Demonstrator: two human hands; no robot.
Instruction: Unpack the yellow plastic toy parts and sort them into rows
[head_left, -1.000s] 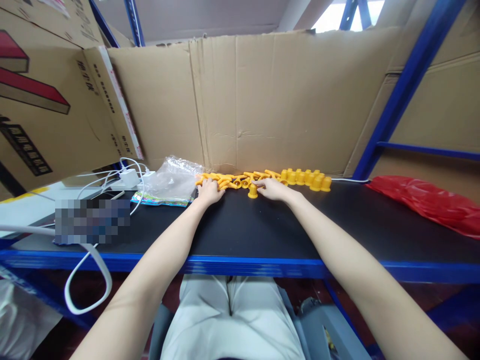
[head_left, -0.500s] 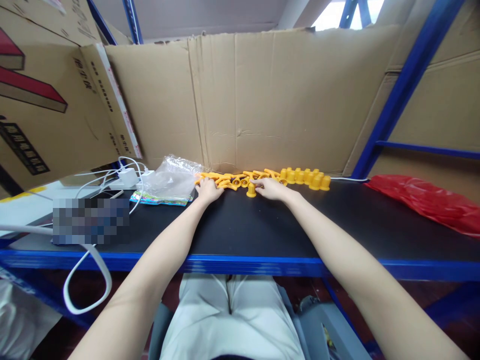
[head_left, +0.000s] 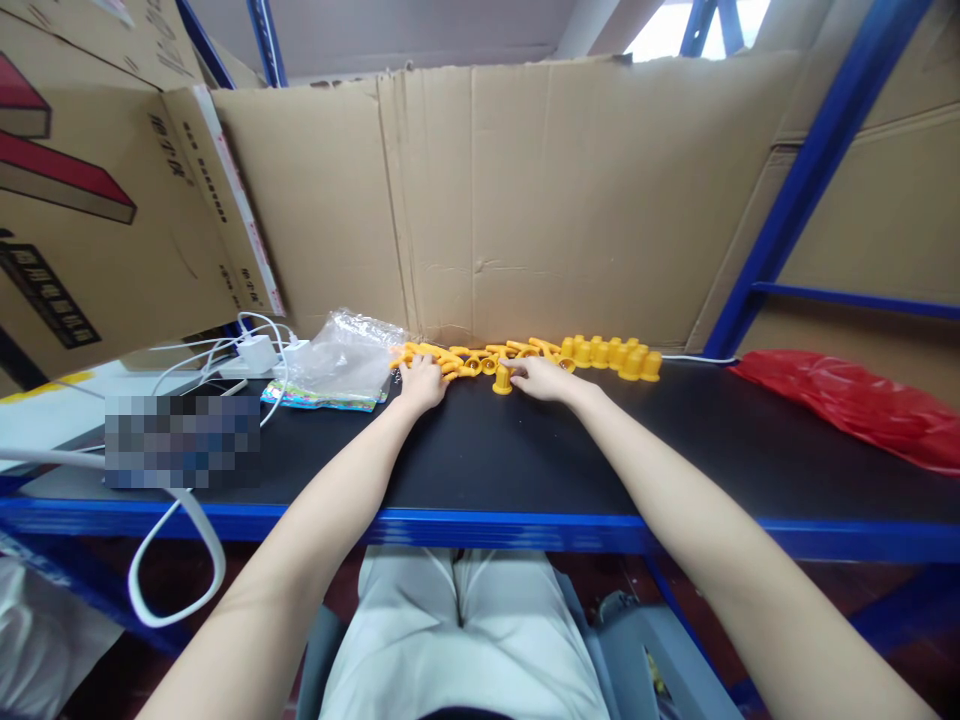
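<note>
My right hand (head_left: 543, 379) grips a yellow bell-shaped cup (head_left: 502, 379) from its right side, thumb and forefinger against it. The cup stands upright on the black tabletop. To the left, my left hand (head_left: 423, 384) rests among a heap of yellow handle-like pieces (head_left: 450, 357), its fingers apart and their tips partly hidden by the pieces. Between the hands, a few yellow cups (head_left: 472, 366) lie on their sides with their round mouths toward me. Beyond my right hand, several more yellow cups (head_left: 600, 352) stand mouth down in a cluster.
A clear plastic bag (head_left: 341, 355) lies left of the heap, over a colourful packet (head_left: 322, 400). White chargers and cables (head_left: 256, 355) sit farther left. Red plastic sheeting (head_left: 847, 405) lies at the right. A cardboard wall (head_left: 570, 200) closes the back; a blue rail (head_left: 510, 530) edges the front.
My left hand has shifted slightly right and toward me in the heap, and some handle pieces beside it have moved a little. My right hand and its cup have stayed put.
</note>
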